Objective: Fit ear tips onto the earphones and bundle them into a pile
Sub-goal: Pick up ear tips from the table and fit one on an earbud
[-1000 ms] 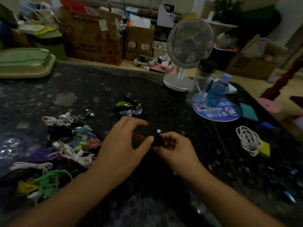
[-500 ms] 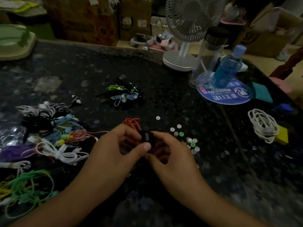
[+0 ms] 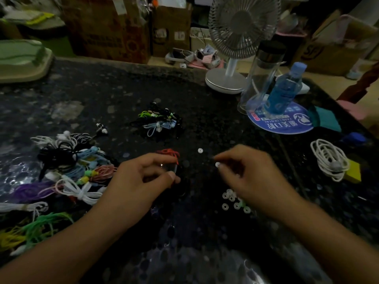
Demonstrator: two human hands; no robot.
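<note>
Left hand (image 3: pixel 141 181) grips a dark earphone (image 3: pixel 178 182); right hand (image 3: pixel 249 177) pinches a white ear tip (image 3: pixel 217 164)

Left hand (image 3: pixel 141 179) curled, thumb meeting fingers; right hand (image 3: pixel 249 177) blurred, fingers bent.

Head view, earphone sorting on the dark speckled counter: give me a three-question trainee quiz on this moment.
1. True or false: the right hand pinches a small white ring-shaped ear tip at its fingers.
2. Which is beneath the left hand? A) coiled red earphone cable B) a yellow earphone cable C) a white earphone cable
3. Fill in: the loose cluster of pale ear tips lies beside the ___ hand.

Key: 1 true; 2 A; 3 right.
</note>
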